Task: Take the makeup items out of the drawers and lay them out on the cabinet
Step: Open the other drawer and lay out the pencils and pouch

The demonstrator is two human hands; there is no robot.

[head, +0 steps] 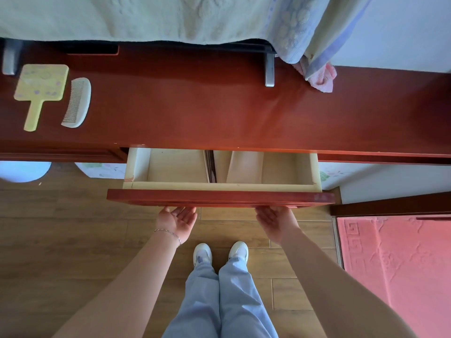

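Note:
The red-brown cabinet (195, 113) has its middle drawer (220, 197) pulled partly out. The visible part of the pale wooden inside, split by a divider (211, 167), shows no items. My left hand (177, 222) and my right hand (277, 222) are palm-up under the drawer front, left and right of its middle, fingertips hidden beneath its lower edge. On the cabinet's left end lie a yellow-green hand mirror (40, 84) and a white comb (76, 103), side by side.
A pale blanket (146, 18) drapes a screen on metal feet (269, 71) at the cabinet's back. A pink cloth (321, 79) hangs at the back right. A pink mat (395, 264) covers the floor on the right. My feet stand on wooden flooring below the drawer.

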